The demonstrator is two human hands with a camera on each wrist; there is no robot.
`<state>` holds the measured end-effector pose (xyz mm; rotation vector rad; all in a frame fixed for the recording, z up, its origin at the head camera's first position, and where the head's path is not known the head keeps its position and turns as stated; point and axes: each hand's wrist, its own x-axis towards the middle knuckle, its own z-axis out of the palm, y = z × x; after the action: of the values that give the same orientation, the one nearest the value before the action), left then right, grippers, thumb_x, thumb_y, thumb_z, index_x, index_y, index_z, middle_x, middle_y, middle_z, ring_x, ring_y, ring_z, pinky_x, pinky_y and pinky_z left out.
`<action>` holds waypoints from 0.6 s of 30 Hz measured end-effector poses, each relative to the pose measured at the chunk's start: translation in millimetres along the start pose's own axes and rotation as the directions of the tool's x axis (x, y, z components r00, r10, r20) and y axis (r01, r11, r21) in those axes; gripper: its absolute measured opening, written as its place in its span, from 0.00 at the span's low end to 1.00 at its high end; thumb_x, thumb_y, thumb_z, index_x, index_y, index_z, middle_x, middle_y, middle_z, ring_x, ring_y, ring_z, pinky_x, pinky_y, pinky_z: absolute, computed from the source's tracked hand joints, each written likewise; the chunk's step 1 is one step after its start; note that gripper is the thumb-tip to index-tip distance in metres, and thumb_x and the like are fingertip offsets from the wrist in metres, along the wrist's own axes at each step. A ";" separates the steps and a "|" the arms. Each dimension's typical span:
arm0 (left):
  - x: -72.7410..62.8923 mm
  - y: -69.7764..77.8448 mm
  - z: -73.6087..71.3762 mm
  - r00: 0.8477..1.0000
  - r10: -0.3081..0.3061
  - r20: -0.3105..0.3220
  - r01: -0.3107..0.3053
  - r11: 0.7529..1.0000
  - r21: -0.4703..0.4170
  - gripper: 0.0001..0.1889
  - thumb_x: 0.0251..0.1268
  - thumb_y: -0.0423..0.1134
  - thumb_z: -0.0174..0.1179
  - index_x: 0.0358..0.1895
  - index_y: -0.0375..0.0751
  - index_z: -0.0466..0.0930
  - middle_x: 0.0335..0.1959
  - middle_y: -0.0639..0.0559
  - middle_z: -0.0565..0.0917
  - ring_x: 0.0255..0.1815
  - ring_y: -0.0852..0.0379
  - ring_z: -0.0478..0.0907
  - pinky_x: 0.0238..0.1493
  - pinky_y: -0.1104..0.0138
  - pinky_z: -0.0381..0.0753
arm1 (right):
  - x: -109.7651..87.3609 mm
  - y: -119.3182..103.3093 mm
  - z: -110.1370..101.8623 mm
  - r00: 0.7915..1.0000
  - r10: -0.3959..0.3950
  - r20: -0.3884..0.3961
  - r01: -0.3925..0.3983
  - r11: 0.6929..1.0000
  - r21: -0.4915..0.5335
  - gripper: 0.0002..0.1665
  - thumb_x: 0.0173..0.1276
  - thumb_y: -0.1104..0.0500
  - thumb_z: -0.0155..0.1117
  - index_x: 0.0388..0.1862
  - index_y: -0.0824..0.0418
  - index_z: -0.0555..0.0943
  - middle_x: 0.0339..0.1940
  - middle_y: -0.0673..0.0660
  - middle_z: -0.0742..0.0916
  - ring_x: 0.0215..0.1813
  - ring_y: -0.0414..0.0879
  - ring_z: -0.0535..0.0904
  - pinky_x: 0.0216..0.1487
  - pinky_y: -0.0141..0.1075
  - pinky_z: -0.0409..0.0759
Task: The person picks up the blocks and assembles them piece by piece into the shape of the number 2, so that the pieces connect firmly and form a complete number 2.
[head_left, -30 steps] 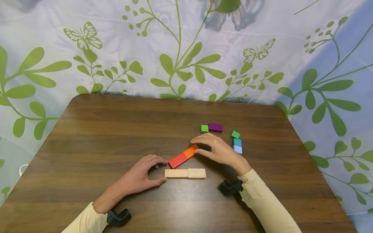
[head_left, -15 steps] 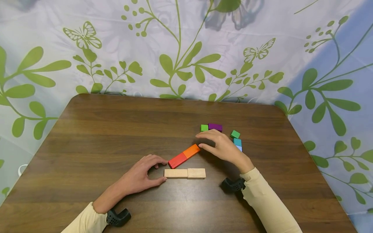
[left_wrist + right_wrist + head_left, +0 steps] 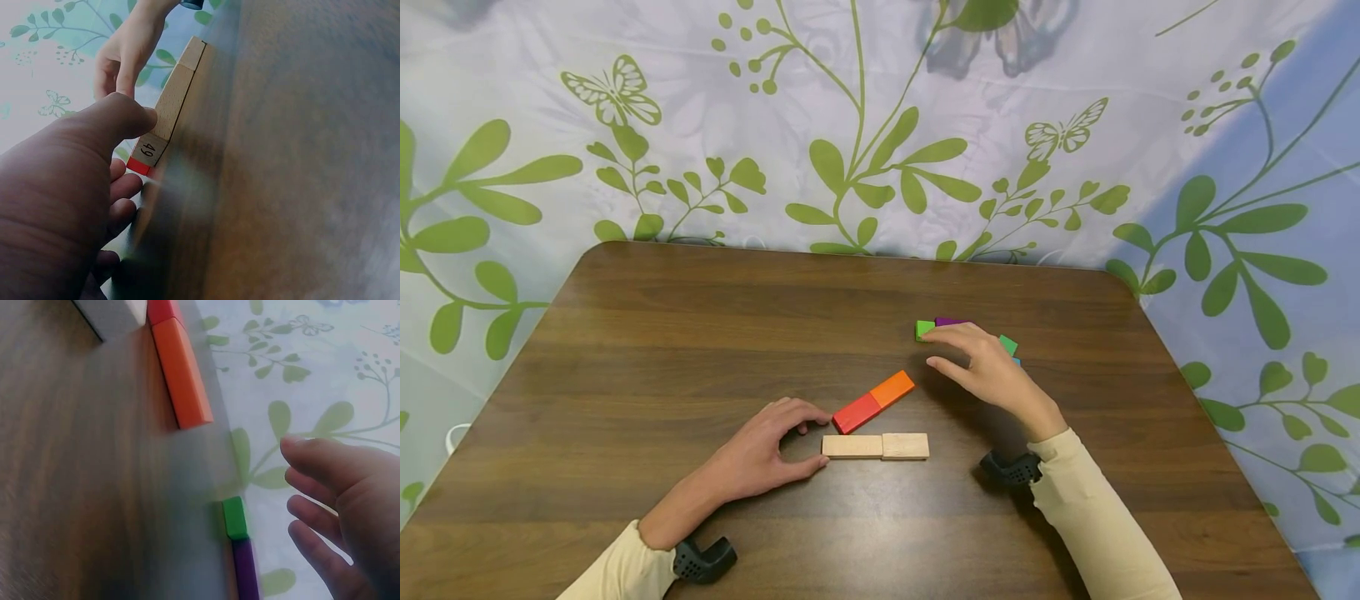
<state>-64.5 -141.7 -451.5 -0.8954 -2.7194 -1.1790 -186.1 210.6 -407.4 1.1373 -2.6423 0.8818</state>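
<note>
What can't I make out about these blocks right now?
Head: part of the purple block, nearly all the blue block, behind the right hand.
Right wrist: the purple block, cut off by the bottom edge; the red block, by the top.
Left wrist: most of the red block, behind the pale block and left hand.

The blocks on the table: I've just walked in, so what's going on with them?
A person's left hand is at the left ends of the red block and the row of two plain blocks; whether it touches them is hard to tell. Their right hand hovers above the table, holding nothing, by the lime block and the purple block. The red block and the orange block lie end to end, slanting behind the plain row.
</note>
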 end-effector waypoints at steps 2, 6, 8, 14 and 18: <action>0.1 -0.3 0.2 1.000 0.001 0.001 -0.001 1.000 -0.001 0.23 0.61 0.49 0.75 0.59 0.54 0.82 0.53 0.64 0.82 0.46 0.66 0.74 0.52 0.62 0.77 | -0.4 1.1 -2.3 1.000 0.010 -0.016 -0.010 1.000 -0.012 0.24 0.66 0.61 0.76 0.61 0.62 0.84 0.58 0.56 0.88 0.61 0.54 0.81 0.61 0.51 0.79; 0.2 -0.6 -0.1 1.000 -0.001 0.004 0.001 1.000 -0.003 0.23 0.61 0.49 0.75 0.59 0.54 0.82 0.53 0.64 0.82 0.46 0.67 0.74 0.52 0.62 0.77 | -1.4 4.0 -8.0 0.998 0.035 -0.045 -0.037 0.998 -0.052 0.24 0.64 0.62 0.77 0.60 0.63 0.84 0.57 0.59 0.88 0.59 0.56 0.82 0.59 0.54 0.80; 0.1 -0.6 -0.3 1.000 -0.005 0.006 0.005 1.000 -0.002 0.23 0.61 0.49 0.75 0.59 0.54 0.82 0.53 0.64 0.82 0.46 0.67 0.74 0.52 0.62 0.77 | -2.1 5.8 -11.3 0.997 0.047 -0.056 -0.051 0.996 -0.068 0.24 0.64 0.62 0.77 0.60 0.63 0.85 0.57 0.59 0.88 0.58 0.55 0.82 0.59 0.54 0.80; -0.1 -0.8 -0.5 1.000 -0.006 0.007 0.006 1.000 -0.001 0.23 0.62 0.49 0.75 0.59 0.54 0.82 0.53 0.64 0.82 0.46 0.66 0.74 0.52 0.62 0.77 | -7.7 12.5 -23.2 0.990 0.127 -0.053 -0.131 0.989 -0.072 0.24 0.67 0.60 0.75 0.62 0.61 0.84 0.59 0.58 0.87 0.58 0.56 0.82 0.59 0.55 0.80; 0.2 -1.2 -0.6 1.000 0.000 0.007 0.000 1.000 -0.001 0.22 0.62 0.49 0.75 0.59 0.55 0.82 0.53 0.65 0.82 0.46 0.67 0.74 0.52 0.62 0.77 | -12.0 19.9 -31.6 0.981 0.194 -0.027 -0.196 0.977 -0.085 0.24 0.69 0.58 0.73 0.63 0.60 0.83 0.62 0.59 0.86 0.58 0.58 0.81 0.57 0.56 0.80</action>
<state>-65.4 -142.7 -451.9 -0.9015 -2.7241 -1.1803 -194.8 246.7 -394.7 0.8571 -2.7824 0.7936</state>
